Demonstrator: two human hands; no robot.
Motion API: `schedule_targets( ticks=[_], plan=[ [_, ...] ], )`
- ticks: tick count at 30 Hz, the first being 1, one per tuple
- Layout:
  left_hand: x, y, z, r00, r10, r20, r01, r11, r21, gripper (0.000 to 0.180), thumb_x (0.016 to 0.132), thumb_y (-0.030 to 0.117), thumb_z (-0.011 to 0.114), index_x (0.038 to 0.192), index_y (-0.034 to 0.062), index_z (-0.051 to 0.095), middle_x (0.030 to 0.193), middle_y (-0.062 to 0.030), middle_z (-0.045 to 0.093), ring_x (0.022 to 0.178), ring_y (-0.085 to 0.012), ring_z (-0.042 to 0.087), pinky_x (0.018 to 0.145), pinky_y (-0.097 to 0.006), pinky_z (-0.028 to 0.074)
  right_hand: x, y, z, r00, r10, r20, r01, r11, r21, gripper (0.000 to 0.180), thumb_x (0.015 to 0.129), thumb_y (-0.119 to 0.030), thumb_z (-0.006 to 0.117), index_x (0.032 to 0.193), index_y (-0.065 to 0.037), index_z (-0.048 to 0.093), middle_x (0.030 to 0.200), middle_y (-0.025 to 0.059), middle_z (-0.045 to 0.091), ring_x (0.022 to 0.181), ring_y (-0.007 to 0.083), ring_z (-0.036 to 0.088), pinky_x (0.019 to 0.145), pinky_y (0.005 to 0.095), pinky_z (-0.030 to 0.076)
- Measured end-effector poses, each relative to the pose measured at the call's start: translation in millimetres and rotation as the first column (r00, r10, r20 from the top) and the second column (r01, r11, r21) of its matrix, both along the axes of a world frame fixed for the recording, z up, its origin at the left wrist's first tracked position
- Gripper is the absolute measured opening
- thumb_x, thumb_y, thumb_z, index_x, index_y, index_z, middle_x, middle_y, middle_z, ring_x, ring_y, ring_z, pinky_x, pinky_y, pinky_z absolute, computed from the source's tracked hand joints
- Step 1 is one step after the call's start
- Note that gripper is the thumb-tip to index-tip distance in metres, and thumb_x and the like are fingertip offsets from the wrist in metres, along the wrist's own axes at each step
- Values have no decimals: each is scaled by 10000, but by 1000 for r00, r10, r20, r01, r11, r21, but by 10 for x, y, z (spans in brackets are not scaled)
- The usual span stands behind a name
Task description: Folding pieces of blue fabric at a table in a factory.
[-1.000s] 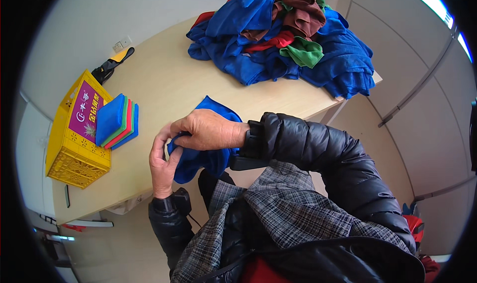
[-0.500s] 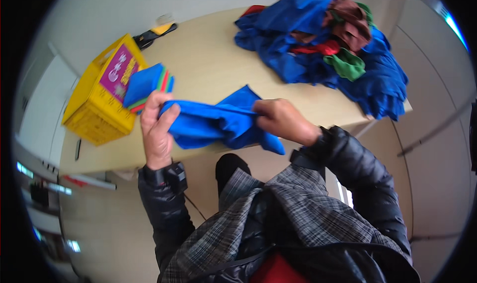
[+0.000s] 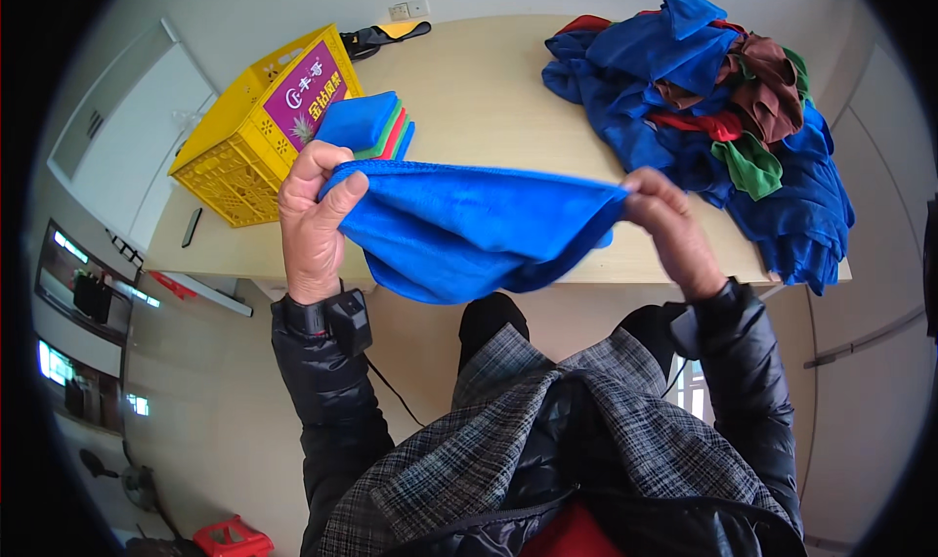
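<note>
A blue cloth (image 3: 479,220) is stretched between my two hands, just above the table's front edge. My left hand (image 3: 318,210) pinches its left upper corner between thumb and fingers. At the other end, my right hand (image 3: 669,225) grips the right upper corner, its fingers a little blurred. The cloth's upper edge runs nearly straight while the rest sags in folds below. Behind my left hand sits a stack of folded cloths (image 3: 362,122), blue on top with green, red and blue layers beneath.
A yellow plastic crate (image 3: 220,171) with a purple label stands at the table's left. A heap of loose blue, red, brown and green cloths (image 3: 625,98) covers the right side, partly hanging over the edge. A black strap (image 3: 376,39) and a dark flat object (image 3: 192,227) lie on the table (image 3: 469,78).
My right hand has moved right, away from my left, pulling the bunched cloth out wide. My left hand keeps its hold on the corner. The whole view has shifted a little.
</note>
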State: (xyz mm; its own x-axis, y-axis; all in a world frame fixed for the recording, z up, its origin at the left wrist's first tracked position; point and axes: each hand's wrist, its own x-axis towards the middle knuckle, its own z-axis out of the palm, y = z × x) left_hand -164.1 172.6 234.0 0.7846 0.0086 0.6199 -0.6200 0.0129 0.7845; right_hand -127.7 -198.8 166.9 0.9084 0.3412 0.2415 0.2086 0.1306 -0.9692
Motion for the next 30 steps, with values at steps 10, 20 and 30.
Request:
schedule_targets(
  ticks=[10, 20, 30],
  plan=[
    [-96, 456, 145, 979, 194, -69, -162, 931, 328, 212, 849, 71, 793, 901, 72, 588, 847, 59, 529, 771, -27, 485, 707, -181, 402, -328, -208, 860, 993, 112, 23, -104, 966, -239, 129, 978, -209, 662, 965, -85, 627, 903, -49, 620, 855, 45, 570, 798, 218, 457],
    [-334, 609, 128, 964, 266, -5, -213, 787, 579, 205, 811, 52, 788, 851, 44, 587, 761, 27, 548, 724, -64, 504, 679, -223, 431, -311, -747, 561, 940, 240, -242, -340, 686, -643, 177, 927, -154, 731, 1021, -7, 704, 818, 35, 670, 758, 109, 607, 754, 282, 515],
    [432, 670, -296, 920, 388, 54, -298, 606, 737, 179, 841, 80, 745, 855, 6, 583, 735, -68, 554, 676, -133, 524, 655, -281, 451, 209, -1327, 164, 958, 24, 287, 228, 547, -806, 169, 848, -73, 718, 985, 20, 682, 809, 126, 648, 734, 194, 615, 725, 312, 502]
  ],
)
